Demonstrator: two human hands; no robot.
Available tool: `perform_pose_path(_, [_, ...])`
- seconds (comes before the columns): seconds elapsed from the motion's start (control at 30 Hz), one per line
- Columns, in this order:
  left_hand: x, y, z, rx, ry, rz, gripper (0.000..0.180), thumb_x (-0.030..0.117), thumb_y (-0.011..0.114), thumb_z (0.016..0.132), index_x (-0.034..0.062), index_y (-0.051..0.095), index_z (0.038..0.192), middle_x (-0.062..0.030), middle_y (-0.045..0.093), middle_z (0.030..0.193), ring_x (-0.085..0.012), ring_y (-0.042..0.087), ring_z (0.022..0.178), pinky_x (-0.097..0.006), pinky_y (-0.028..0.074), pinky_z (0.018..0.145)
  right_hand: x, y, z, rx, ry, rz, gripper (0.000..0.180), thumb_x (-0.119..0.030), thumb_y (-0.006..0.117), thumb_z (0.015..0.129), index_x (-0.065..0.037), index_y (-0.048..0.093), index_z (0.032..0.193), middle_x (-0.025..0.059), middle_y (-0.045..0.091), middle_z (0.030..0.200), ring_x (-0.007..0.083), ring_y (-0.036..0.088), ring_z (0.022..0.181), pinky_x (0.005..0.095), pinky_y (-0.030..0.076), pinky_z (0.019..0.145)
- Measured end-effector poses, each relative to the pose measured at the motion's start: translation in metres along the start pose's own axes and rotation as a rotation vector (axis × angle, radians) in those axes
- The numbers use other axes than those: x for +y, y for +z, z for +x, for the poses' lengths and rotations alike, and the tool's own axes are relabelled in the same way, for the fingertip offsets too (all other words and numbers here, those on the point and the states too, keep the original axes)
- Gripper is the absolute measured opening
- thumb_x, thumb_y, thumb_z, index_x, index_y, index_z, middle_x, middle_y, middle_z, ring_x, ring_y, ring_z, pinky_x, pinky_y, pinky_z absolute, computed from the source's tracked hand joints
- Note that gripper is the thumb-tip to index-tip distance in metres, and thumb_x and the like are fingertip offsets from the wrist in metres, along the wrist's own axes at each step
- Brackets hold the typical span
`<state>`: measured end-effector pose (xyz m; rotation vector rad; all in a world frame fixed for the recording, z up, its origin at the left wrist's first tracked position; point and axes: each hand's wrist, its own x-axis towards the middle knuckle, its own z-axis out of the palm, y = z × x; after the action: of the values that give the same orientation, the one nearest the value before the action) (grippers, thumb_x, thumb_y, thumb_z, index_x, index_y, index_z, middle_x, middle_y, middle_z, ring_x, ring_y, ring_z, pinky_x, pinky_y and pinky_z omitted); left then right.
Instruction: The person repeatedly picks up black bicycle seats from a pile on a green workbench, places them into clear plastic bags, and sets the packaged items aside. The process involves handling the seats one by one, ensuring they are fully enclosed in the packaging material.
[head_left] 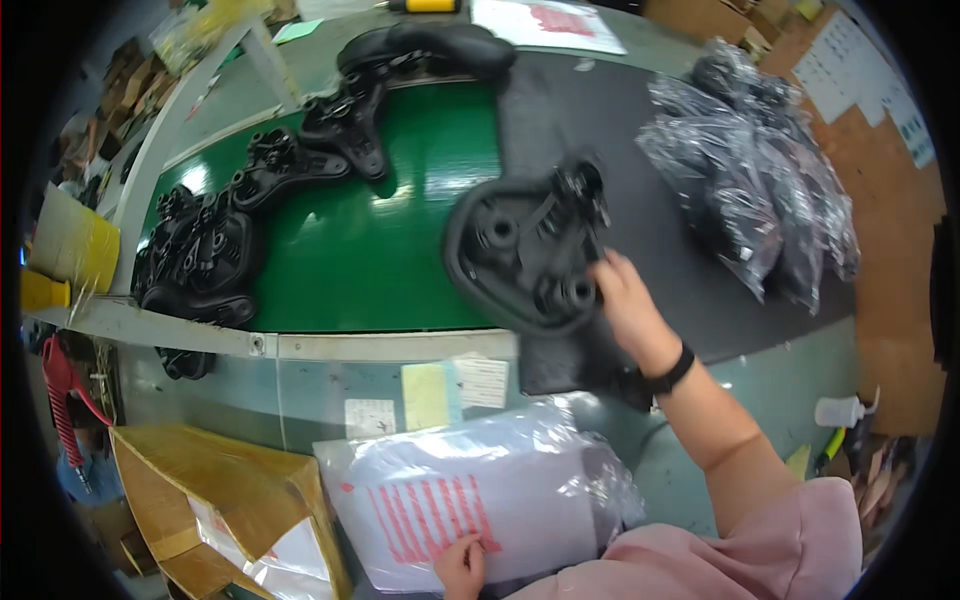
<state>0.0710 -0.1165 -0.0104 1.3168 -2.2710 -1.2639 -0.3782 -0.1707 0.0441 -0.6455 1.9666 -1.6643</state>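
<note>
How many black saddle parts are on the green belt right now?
About 5: saddle under the right hand at, one top, two mid-left, pile far left may hide more.

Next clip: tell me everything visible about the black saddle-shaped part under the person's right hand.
The black saddle-shaped plastic part lies underside up, showing moulded ribs, round sockets and a metal-looking clamp fitting near its far end. It looks rigid and matte. It straddles the edge between the green conveyor belt and the dark mat beside it, its broad rounded end toward the person. The right hand grips its right rim, fingers on the edge. Nothing else touches it.
</note>
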Motion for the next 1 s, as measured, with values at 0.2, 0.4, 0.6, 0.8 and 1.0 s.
perform_pose_path(0.2, [0.01, 0.005, 0.012, 0.076, 0.006, -0.176, 0.014, 0.007, 0.054, 0.091, -0.0007, 0.066, 0.089, -0.0027, 0.06, 0.068, -0.009, 0.054, 0.06, -0.024, 0.042, 0.054, -0.003, -0.069, -0.206, -0.023, 0.378, 0.058, 0.053, -0.034, 0.053, 0.095, 0.011, 0.043, 0.123, 0.017, 0.061, 0.093, 0.02, 0.059, 0.078, 0.0315, 0.049, 0.071])
perform_pose_path(0.4, [0.016, 0.01, 0.007, 0.047, -0.135, -0.365, 0.014, 0.007, 0.054, 0.093, -0.0017, 0.064, 0.097, -0.0019, 0.056, 0.065, -0.008, 0.051, 0.059, -0.024, 0.042, 0.055, 0.004, -0.142, -0.276, -0.156, -0.21, -0.264, 0.041, -0.002, 0.061, 0.076, -0.003, 0.056, 0.117, 0.0137, 0.061, 0.114, 0.0271, 0.057, 0.109, 0.0368, 0.042, 0.097])
perform_pose_path(0.6, [0.087, 0.047, -0.028, 0.044, 0.132, 0.074, 0.064, 0.017, 0.064, 0.083, -0.0052, 0.037, 0.137, -0.0293, 0.047, 0.129, -0.0425, 0.045, 0.118, -0.047, 0.034, 0.102, 0.04, -0.149, -0.241, -0.344, -0.495, -0.975, 0.076, -0.01, 0.077, 0.058, -0.004, 0.047, 0.128, 0.0196, 0.054, 0.122, 0.0361, 0.048, 0.118, 0.0428, 0.04, 0.099])
perform_pose_path(0.8, [0.1, 0.1, -0.055, 0.069, 0.218, 0.415, 0.089, 0.023, 0.072, 0.074, -0.0107, 0.023, 0.14, -0.0329, 0.035, 0.137, -0.0454, 0.036, 0.125, -0.048, 0.031, 0.106, 0.01, -0.134, -0.249, -0.515, -0.076, -0.887, 0.076, -0.024, 0.08, 0.06, 0.006, 0.047, 0.122, 0.0216, 0.062, 0.102, 0.0357, 0.061, 0.098, 0.0393, 0.049, 0.086])
perform_pose_path(1.0, [0.134, 0.123, -0.04, 0.041, 0.182, 0.657, 0.08, 0.027, 0.075, 0.071, -0.0088, 0.037, 0.131, -0.0232, 0.049, 0.116, -0.0361, 0.047, 0.11, -0.044, 0.039, 0.097, -0.018, -0.188, -0.331, -0.636, 0.637, 0.851, 0.045, -0.032, 0.059, 0.088, 0.002, 0.051, 0.117, 0.0174, 0.064, 0.095, 0.0265, 0.065, 0.071, 0.0349, 0.051, 0.048])
